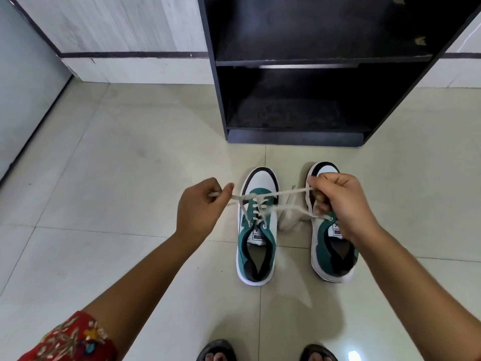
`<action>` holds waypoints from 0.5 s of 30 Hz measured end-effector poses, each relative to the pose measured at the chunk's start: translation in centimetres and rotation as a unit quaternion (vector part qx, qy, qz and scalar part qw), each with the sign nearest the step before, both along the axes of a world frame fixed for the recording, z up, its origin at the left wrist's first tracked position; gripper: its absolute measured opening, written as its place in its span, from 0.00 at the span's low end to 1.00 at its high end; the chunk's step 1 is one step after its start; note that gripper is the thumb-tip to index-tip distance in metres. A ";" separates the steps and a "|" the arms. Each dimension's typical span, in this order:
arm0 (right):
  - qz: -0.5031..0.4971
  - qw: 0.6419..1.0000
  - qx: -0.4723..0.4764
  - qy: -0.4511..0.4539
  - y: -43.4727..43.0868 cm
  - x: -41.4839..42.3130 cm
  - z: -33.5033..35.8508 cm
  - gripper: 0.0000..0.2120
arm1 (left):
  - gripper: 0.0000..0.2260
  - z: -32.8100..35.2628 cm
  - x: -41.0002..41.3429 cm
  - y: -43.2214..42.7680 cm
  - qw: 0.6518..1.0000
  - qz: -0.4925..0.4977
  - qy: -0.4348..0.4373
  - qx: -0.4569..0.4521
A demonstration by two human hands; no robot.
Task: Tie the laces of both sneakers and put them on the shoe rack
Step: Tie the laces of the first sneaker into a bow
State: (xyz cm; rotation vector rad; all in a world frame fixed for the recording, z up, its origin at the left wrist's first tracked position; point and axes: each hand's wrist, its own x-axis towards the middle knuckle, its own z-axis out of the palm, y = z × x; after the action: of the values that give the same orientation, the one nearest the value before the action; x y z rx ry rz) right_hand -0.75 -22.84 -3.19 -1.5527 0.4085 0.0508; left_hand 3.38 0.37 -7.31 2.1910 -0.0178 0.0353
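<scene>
Two green, white and black sneakers stand side by side on the tiled floor, toes toward the rack. The left sneaker (256, 230) has cream laces (260, 204) pulled taut out to both sides. My left hand (201, 207) pinches one lace end to the left of the shoe. My right hand (338, 201) grips the other lace end over the right sneaker (330, 254), hiding much of that shoe's front. The black shoe rack (299, 138) stands just beyond the sneakers, its shelves bare.
A pale wall with a dark stripe (130, 54) runs behind the rack. A grey door or panel (23, 87) is at the left. My feet in dark sandals (217, 351) show at the bottom edge. A red embroidered sleeve (73, 340) covers my left upper arm.
</scene>
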 end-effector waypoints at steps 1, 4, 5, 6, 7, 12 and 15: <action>0.023 0.992 -0.120 0.015 -0.5 -0.1 0.0 0.21 | 0.17 -0.4 -0.1 0.1 1.000 0.009 -0.008 0.012; 0.158 0.821 -0.541 0.093 -0.9 -0.9 0.0 0.12 | 0.11 -1.3 0.1 1.2 0.994 -0.009 0.024 0.111; 0.205 0.763 -0.602 0.117 -0.8 -1.3 0.1 0.05 | 0.08 -1.8 0.2 1.8 0.979 -0.042 0.067 0.189; 0.253 0.721 -0.629 0.141 -0.7 -1.9 0.1 0.04 | 0.05 -2.3 0.1 2.6 0.950 -0.084 0.115 0.279; 0.298 0.687 -0.644 0.156 -0.5 -2.4 -0.2 0.09 | 0.07 -2.7 -0.1 3.1 0.914 -0.125 0.154 0.355; 0.317 0.724 -0.611 0.052 1.5 -2.7 -1.4 0.12 | 0.15 -3.9 -1.3 2.4 0.956 -0.199 0.125 0.175; 0.276 0.798 -0.535 0.035 3.8 -1.7 -3.1 0.17 | 0.11 -4.1 -1.4 1.1 0.964 -0.229 0.066 0.119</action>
State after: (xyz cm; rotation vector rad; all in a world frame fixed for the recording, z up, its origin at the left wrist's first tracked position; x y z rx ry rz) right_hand -2.40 -19.01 -6.32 -2.7741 -0.0278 0.3880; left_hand 1.97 1.51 -11.43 2.3710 -0.4736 -0.3904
